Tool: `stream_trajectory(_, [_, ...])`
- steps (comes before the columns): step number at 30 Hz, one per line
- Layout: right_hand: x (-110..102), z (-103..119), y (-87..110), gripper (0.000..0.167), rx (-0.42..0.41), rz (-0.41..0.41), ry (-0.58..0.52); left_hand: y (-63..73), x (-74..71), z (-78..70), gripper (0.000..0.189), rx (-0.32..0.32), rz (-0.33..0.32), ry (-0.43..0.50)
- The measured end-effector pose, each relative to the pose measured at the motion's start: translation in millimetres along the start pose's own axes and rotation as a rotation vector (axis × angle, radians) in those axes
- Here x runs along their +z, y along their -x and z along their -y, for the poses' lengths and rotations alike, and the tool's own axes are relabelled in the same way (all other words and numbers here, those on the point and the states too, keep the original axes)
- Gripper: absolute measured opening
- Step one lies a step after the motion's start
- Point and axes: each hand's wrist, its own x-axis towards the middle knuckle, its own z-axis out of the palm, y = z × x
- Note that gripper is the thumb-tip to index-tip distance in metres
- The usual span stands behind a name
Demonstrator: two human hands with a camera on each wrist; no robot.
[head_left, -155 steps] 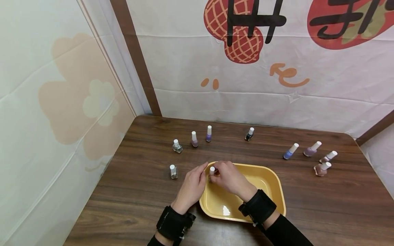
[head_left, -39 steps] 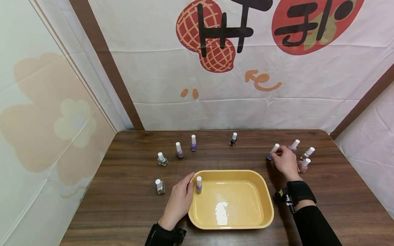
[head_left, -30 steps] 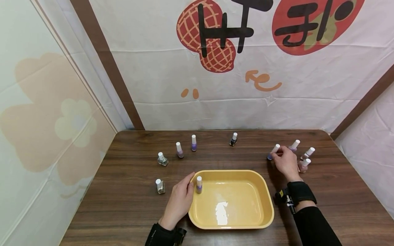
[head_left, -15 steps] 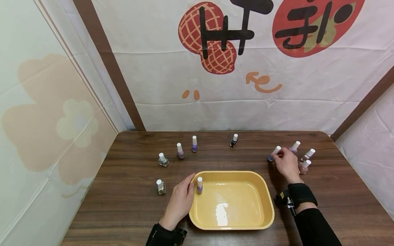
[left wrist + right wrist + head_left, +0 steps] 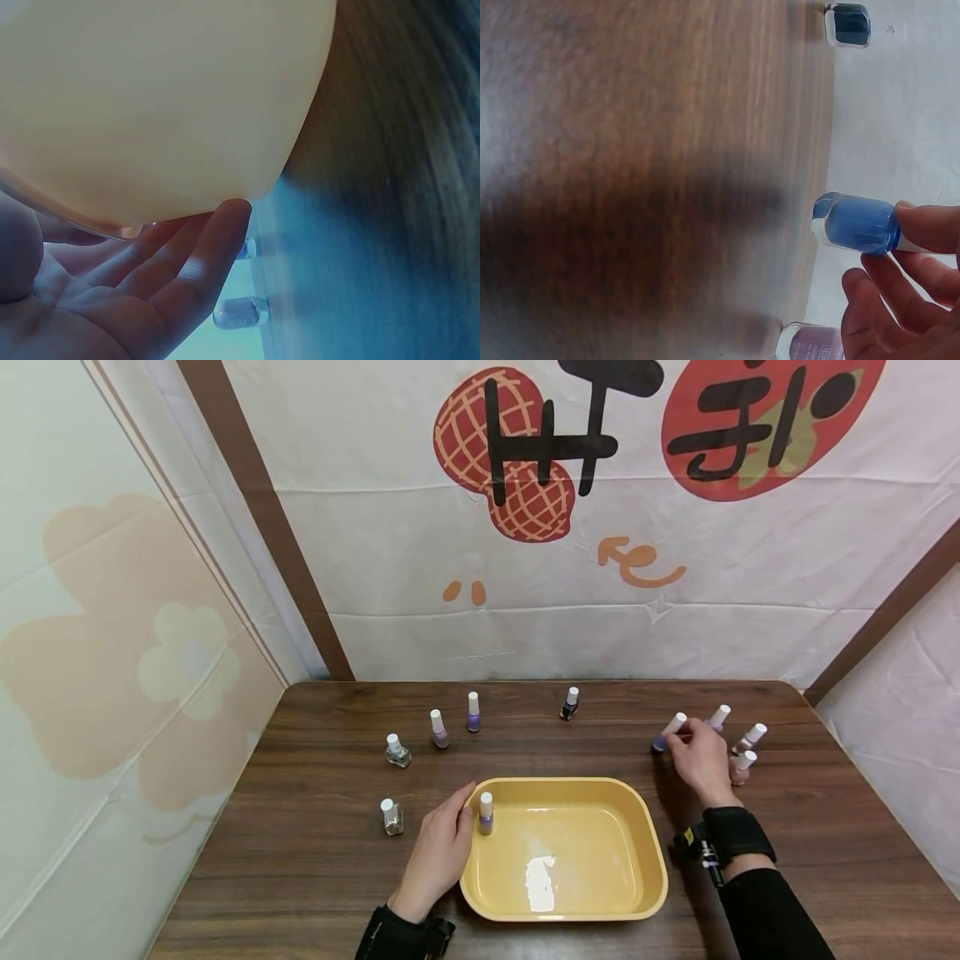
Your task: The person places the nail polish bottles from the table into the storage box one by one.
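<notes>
My right hand (image 5: pixel 702 760) pinches a blue nail polish bottle (image 5: pixel 859 223) by the neck and white cap, between thumb and fingers. In the right wrist view its glass base shows just over the brown tabletop. My left hand (image 5: pixel 441 852) grips the left end of a yellow tray (image 5: pixel 562 912), thumb at the rim and fingers against the outer wall; the left wrist view shows those fingertips (image 5: pixel 234 214) on the wall. Inside the tray, by its left end, a purple nail polish bottle (image 5: pixel 486 814) stands upright.
Close to my right hand stand a mauve bottle (image 5: pixel 816 343), a pale bottle (image 5: pixel 750 739) and a pinkish one (image 5: pixel 741 768). A dark bottle (image 5: pixel 570 703) is at the back. Left of the tray stand clear bottles (image 5: pixel 392 817) and purple ones (image 5: pixel 473 712). A cloth wall (image 5: pixel 525 643) borders the table.
Since the oldest frame, my right hand has let go of the purple bottle in the tray and moved right to the blue bottle. The tray sits straighter. Over the last second, almost no movement.
</notes>
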Motion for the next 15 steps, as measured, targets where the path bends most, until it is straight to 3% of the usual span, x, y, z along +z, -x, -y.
stream_trajectory(15, [-12.5, 17.5, 0.5, 0.022, -0.071, -0.037, -0.021, 1.0, 0.5, 1.2, 0.035, -0.016, 0.017, 0.005])
